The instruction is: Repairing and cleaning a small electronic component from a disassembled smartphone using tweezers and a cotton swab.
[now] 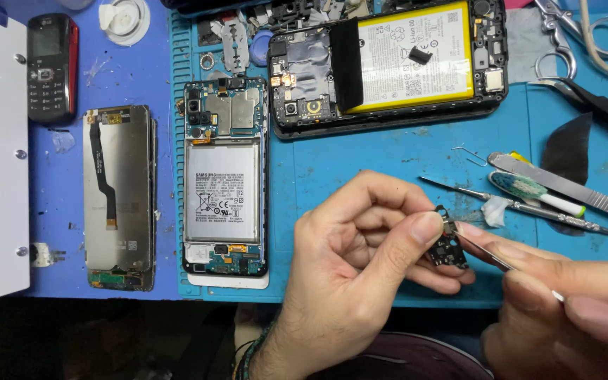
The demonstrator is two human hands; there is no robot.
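The blue mat (360, 169) covers most of the counter (107, 77) in front of you. On it, far from you, lies an opened phone with a yellow battery (416, 60); to its left, a second opened phone with a white battery (223, 186) lies lengthwise. Off the mat's left edge rests a detached screen panel (117, 197), and beyond it a small black keypad phone (51, 67). Your left hand (350, 264) hovers over the mat's near edge, its grip clenched on a small dark circuit board (448, 250), pinched between thumb and forefinger. Your right hand (564, 295) comes in from the right, its grip closed around thin metal tweezers (487, 255), whose tip touches the board. Beyond your right hand, on the mat, lie a scalpel-like blade (564, 186), a worn brush (536, 191) and a slim metal probe (459, 188), all close together. Scissors (564, 42) sit at the far right corner.
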